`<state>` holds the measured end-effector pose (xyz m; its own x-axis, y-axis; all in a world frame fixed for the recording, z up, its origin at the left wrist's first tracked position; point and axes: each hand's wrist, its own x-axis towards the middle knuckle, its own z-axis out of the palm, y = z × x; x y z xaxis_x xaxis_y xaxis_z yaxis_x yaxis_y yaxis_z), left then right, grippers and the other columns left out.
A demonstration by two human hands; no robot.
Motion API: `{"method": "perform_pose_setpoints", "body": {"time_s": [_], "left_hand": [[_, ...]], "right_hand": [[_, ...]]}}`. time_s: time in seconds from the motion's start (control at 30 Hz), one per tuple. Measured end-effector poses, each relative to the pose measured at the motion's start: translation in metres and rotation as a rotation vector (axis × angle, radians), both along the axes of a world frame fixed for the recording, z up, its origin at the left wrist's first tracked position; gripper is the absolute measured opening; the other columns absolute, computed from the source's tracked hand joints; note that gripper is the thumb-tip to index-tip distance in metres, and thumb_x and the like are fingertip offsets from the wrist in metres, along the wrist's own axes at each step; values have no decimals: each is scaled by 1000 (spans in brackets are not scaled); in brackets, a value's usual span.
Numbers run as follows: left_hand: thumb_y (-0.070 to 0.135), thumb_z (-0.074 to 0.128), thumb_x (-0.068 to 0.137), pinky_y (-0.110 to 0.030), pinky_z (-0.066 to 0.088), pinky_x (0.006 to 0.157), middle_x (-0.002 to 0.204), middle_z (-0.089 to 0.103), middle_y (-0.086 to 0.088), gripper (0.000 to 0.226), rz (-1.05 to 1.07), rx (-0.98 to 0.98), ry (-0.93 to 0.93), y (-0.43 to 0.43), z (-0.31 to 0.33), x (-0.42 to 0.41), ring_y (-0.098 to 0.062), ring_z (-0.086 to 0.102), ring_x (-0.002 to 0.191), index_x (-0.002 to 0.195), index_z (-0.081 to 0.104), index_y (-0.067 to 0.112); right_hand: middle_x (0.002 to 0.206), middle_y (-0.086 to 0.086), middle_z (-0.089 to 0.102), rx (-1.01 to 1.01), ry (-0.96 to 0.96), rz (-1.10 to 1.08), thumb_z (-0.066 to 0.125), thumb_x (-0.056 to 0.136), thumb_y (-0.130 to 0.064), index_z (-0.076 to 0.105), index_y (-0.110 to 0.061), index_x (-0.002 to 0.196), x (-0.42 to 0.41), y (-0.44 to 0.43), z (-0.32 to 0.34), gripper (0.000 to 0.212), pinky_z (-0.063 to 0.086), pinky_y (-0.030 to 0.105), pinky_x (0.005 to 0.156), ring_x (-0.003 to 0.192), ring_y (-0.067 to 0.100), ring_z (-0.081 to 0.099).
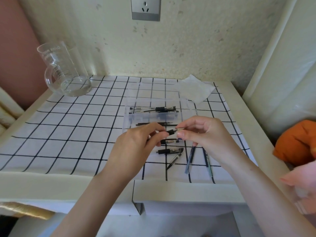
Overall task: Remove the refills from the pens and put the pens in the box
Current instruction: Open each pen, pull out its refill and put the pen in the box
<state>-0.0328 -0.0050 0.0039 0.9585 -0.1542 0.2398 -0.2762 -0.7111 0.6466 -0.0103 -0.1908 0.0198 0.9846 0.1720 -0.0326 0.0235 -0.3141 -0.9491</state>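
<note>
Blue pens (pixel 190 158): nearest me, loose on the checked cloth (pixel 68 134).
Left hand (pixel 135 146): I pinch the held pen (pixel 171 132) by its black grip.
Right hand (pixel 206 134): I pinch its tip end.
Clear box (pixel 190 108): just beyond my hands, boxed pens (pixel 153 109) inside.
Glass jug (pixel 68 74): far left.

Noted left forearm (pixel 95 194) and right forearm (pixel 256 178) bare, entering from the near edge and converging toward centre. Recorded left hand (pixel 136 144) back upward, thumb and forefinger curled, pinching the black grip of a pen (pixel 171 132). Recorded right hand (pixel 205 132) close opposite, thumb and forefinger pinching the same pen's tip end, other fingers loosely curled downward. Logged the two hands' fingertips near, apart.
</note>
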Motion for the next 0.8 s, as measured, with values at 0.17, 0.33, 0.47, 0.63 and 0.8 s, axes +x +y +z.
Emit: {"method": "perform_pose_setpoints", "body": {"time_s": [0.17, 0.33, 0.47, 0.63, 0.8], "left_hand": [[36, 67, 80, -24, 47, 65, 80, 56, 19, 18, 15, 21, 16, 4, -1, 2, -5, 54, 69, 91, 54, 37], [43, 47, 90, -26, 47, 61, 68, 63, 14, 20, 53, 31, 80, 9, 0, 3, -9, 56, 63, 82, 62, 33], [38, 47, 92, -26, 45, 56, 68, 62, 11, 19, 182, -25, 34, 16, -2, 7, -7, 55, 59, 88, 62, 26], [37, 53, 90, -39, 53, 65, 70, 64, 9, 12, 190, -69, 51, 12, 0, 6, -15, 62, 65, 88, 60, 27], [39, 56, 87, -38, 54, 67, 71, 63, 11, 9, 143, -24, 96, 8, -1, 3, -12, 62, 65, 88, 60, 31]], "right_hand": [[78, -1, 74, 6, 13, 4, 75, 76, -16, 73, -23, 82, 1, 0, -2, 9, 45, 15, 55, 75, 14, 68], [77, -2, 75, 3, -11, -33, 73, 78, -12, 72, -22, 83, 4, -7, 0, 11, 44, 15, 54, 68, 4, 64], [75, -7, 72, -164, -49, -44, 73, 79, -21, 72, -25, 80, 1, -9, -3, 4, 41, 9, 55, 64, -1, 59], [71, -13, 60, -597, -120, 178, 71, 78, -34, 68, -27, 77, -13, 17, -22, 8, 37, 14, 60, 74, -3, 48], [71, -12, 56, -678, -132, 236, 74, 76, -30, 70, -24, 84, -10, 24, -30, 11, 45, 29, 75, 88, 3, 41]]}}
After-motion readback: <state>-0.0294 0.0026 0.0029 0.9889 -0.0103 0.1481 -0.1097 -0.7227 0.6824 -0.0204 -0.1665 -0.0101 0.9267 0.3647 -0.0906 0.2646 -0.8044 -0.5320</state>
